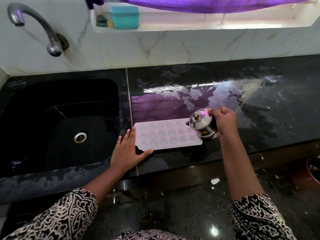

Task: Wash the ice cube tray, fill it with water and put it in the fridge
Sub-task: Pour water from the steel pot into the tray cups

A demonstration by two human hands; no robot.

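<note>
Two hands work: left hand [127,151] lies flat against the ice cube tray [166,135], right hand [224,122] grips a steel pot [202,124]. Filled, the thin tray likely sloshes; lift both ends.

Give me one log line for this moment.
stage: filling | ice cube tray: flat on counter beside sink | left hand: flat, steadying tray's left end | right hand: grips steel pot tilted over right end | stream: unseen
</note>
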